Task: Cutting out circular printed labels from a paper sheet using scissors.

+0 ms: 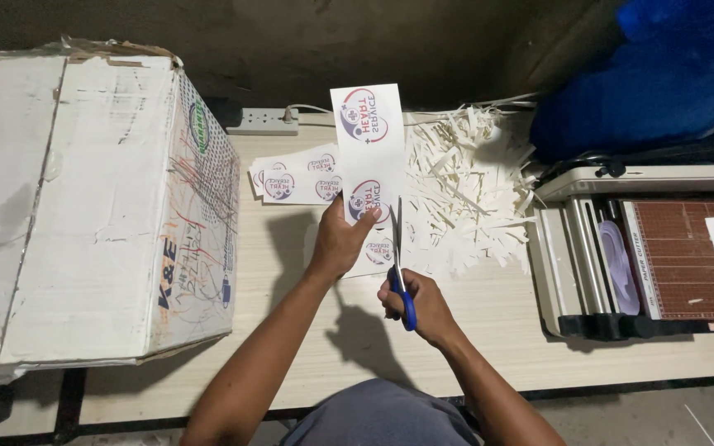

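Closest to me, my right hand grips the blue handles of the scissors, fingers closed through the loops, blades pointing up and away from me. Their tips meet the lower edge of a paper strip printed with round red-and-blue emblems. My left hand pinches that strip near its bottom, thumb and fingers clamped on it, holding it upright above the worktop. The two hands sit just beside each other, left a little higher than right.

Under the strip, flat on the pale wooden worktop, lies another printed piece, partly hidden by my left hand. Further back, a few more sheets with the same emblems lie in a loose stack. Right of the strip, a heap of white paper trimmings spreads across the surface.

On my left stands a large worn cardboard box, its side scribbled with pen marks. Behind it, near the wall, a power strip rests on the worktop. On my right sits a paper cutter with a brown gridded bed, a printed sheet lying on it. Behind that is a blue bundle.
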